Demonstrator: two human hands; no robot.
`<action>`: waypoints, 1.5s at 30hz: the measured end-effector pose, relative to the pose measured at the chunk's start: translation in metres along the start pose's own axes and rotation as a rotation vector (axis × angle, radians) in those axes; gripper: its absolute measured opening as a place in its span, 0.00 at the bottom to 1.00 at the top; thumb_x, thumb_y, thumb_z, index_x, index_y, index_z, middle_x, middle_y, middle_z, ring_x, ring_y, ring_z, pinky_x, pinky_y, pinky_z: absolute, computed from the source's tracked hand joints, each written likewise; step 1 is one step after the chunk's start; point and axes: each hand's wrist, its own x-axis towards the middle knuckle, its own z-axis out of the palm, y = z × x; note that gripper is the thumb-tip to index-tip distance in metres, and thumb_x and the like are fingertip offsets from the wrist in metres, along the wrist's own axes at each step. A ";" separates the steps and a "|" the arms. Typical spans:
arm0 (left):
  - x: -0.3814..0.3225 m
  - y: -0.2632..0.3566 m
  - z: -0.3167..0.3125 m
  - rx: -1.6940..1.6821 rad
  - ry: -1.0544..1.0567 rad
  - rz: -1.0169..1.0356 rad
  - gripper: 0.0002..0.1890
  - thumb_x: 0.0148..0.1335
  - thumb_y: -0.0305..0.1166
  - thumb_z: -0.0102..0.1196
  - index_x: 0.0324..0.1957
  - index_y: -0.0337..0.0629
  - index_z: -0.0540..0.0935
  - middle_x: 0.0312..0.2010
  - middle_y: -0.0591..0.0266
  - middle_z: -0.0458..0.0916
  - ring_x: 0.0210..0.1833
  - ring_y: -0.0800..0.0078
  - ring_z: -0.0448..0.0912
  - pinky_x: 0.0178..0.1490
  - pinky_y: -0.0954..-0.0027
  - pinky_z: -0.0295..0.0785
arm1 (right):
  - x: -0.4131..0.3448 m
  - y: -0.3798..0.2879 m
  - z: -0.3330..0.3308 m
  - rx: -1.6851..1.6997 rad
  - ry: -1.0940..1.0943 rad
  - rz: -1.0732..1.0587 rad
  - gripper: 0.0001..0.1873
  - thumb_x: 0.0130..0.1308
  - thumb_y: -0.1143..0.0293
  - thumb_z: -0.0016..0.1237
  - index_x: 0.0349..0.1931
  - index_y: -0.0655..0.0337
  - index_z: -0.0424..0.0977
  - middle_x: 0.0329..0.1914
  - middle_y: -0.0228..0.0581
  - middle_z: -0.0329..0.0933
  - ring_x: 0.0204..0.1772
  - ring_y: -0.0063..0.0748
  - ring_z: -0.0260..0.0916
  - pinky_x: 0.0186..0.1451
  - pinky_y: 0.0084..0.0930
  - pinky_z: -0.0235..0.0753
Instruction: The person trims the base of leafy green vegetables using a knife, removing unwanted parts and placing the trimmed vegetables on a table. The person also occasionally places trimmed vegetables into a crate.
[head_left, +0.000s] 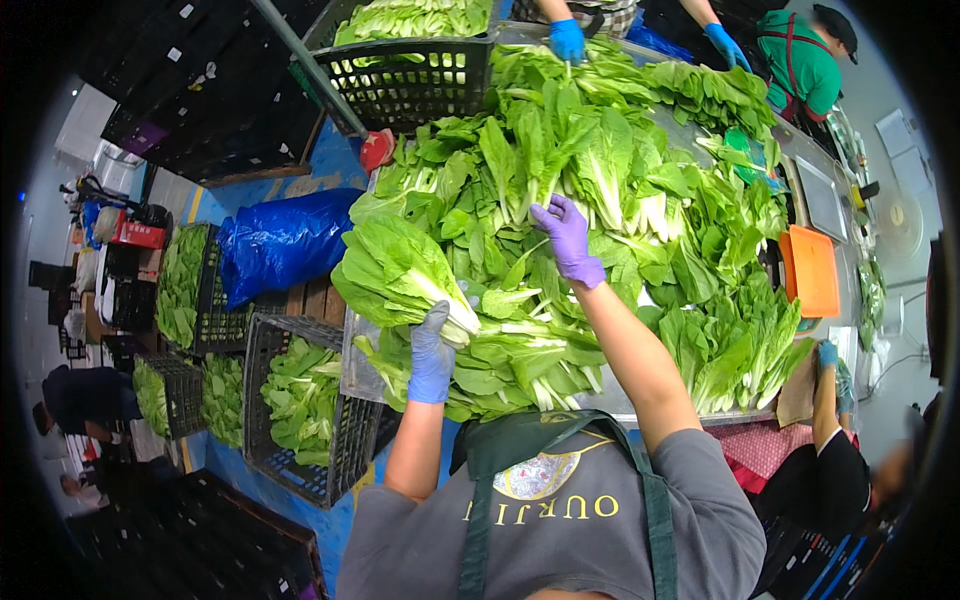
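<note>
My left hand (431, 356), in a bluish glove, grips a thick bunch of leafy greens (401, 274) by its pale stalk end. The leaves of this bunch point up and left, above the near left part of the metal table (365, 360). Farther in, my right hand (566, 238) wears a purple glove and is over the pile of leafy greens (487, 247). Its thumb and fingertips are at the stalk ends of some upright leaves (540, 150); whether they close on a stalk I cannot tell. Loose leaves and white stalks lie beneath both hands.
Black plastic crates of greens stand at the far table edge (412, 82) and on the left floor (315, 480). A blue plastic bag (289, 236) lies beside them. Orange trays (814, 274) sit right. Co-workers' gloved hands (568, 41) work across the table and at right (827, 354).
</note>
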 end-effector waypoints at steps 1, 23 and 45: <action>0.000 -0.001 0.001 -0.005 0.000 -0.008 0.34 0.56 0.37 0.59 0.62 0.36 0.61 0.51 0.50 0.73 0.48 0.61 0.77 0.49 0.64 0.77 | -0.005 -0.010 -0.006 0.138 -0.045 0.011 0.25 0.58 0.70 0.57 0.51 0.74 0.64 0.43 0.44 0.74 0.42 0.28 0.73 0.45 0.22 0.75; -0.029 -0.014 0.049 -0.331 -0.397 -0.002 0.40 0.54 0.33 0.61 0.66 0.40 0.53 0.62 0.44 0.61 0.58 0.63 0.71 0.61 0.64 0.70 | -0.122 -0.095 -0.031 0.303 -0.260 0.042 0.20 0.63 0.68 0.51 0.51 0.66 0.63 0.44 0.41 0.72 0.43 0.28 0.73 0.50 0.22 0.73; -0.020 -0.039 0.028 -0.301 -0.250 -0.041 0.28 0.56 0.42 0.57 0.56 0.39 0.67 0.51 0.58 0.74 0.53 0.63 0.73 0.59 0.60 0.69 | -0.180 -0.106 0.011 -0.779 -0.155 -0.810 0.12 0.53 0.74 0.56 0.39 0.61 0.74 0.38 0.39 0.76 0.39 0.42 0.73 0.40 0.30 0.74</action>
